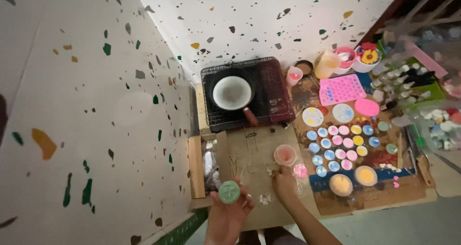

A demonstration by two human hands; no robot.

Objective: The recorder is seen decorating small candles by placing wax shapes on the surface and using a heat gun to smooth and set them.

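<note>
The left hand (225, 216) lies palm up near the bottom edge of the head view, its fingers loosely curled under a round green disc (229, 192) that rests on the fingertips just above the cardboard sheet (261, 154). The right hand (284, 182) reaches forward, its fingers closed around the base of a small pink cup (285, 155) that stands upright on the cardboard, with a glittery pink disc (300, 170) just beside it. Right of the cup lie rows of small round pieces (342, 142) in blue, pink and yellow, and two larger yellow-filled dishes (354, 180) sit nearer the person. Behind the cardboard a dark pan (232, 92) with a pale inside rests on a wire rack (261, 82). The step seems best served by keeping the green disc level on the fingers and the cup upright with a steady grip low on its wall, since its contents could spill onto the pieces close by.
</note>
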